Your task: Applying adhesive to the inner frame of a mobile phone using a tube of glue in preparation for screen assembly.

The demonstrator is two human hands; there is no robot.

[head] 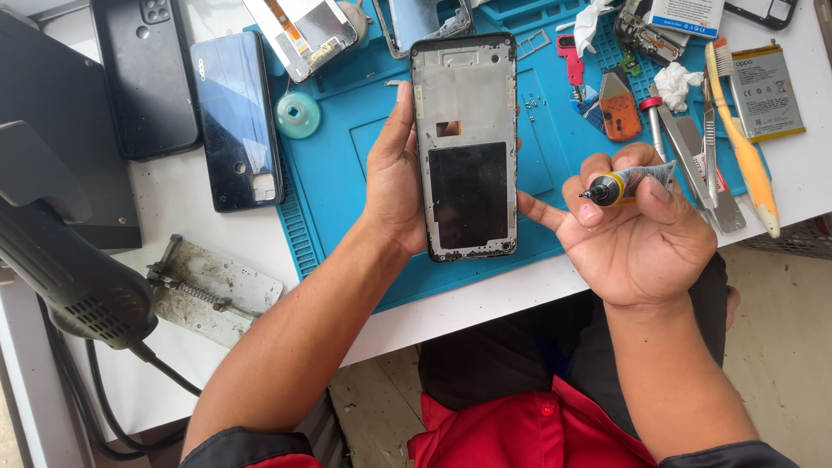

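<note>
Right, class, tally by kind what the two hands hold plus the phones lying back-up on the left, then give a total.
Grey metal phone frame, in the left hand: 1
Small silver tube with yellow collar, in the right hand: 1
Back-up phones, black phone and glossy dark-blue phone: 2
Total: 4

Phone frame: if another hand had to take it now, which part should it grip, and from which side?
The phone frame is best gripped by its bare top end, from the far side. The left hand wraps the left edge, and the right hand touches the lower right edge.
</note>
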